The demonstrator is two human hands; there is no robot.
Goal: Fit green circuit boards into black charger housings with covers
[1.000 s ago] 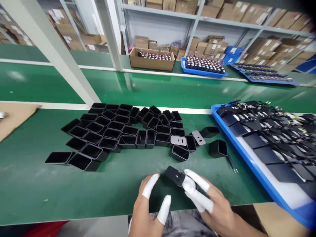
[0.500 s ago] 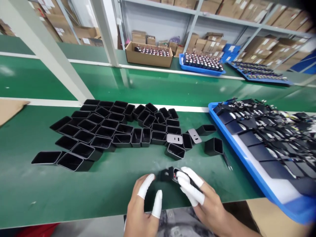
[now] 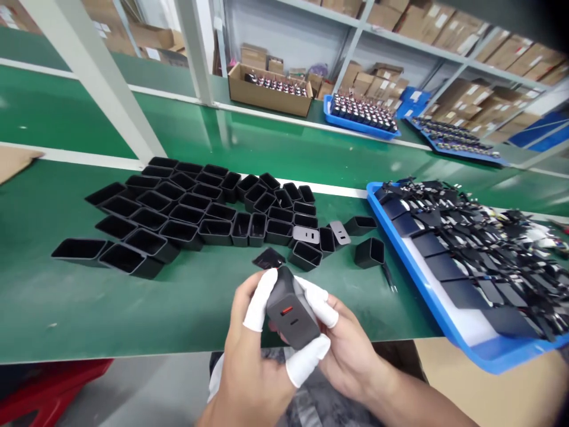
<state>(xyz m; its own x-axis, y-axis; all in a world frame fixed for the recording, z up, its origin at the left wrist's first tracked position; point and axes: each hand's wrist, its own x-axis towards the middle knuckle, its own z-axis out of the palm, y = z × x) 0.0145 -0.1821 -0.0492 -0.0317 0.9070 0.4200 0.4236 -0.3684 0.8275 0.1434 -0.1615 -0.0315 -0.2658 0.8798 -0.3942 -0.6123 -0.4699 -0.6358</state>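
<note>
A black charger (image 3: 293, 317) with one red-lined port and one narrower slot is held between both hands near the table's front edge, its port face turned up towards me. My left hand (image 3: 258, 344), with white finger cots, grips it from the left and below. White cots also cover fingers of my right hand (image 3: 342, 338), closed on the charger's right side. Just beyond lies a dark piece (image 3: 269, 258), partly hidden by the hands. Black open housings (image 3: 306, 255) stand behind, and two grey port plates (image 3: 306, 235) lie among them.
A blue tray (image 3: 413, 284) full of dark parts with cables stands at the right. Rows of black housings (image 3: 182, 231) cover the middle left. A thin black tool (image 3: 389, 277) lies by the tray. Farther back are a cardboard box (image 3: 271, 98) and another blue tray (image 3: 360, 123).
My left hand has moved in and closed on the charger, which is raised and turned so its port face shows. The view has shifted slightly.
</note>
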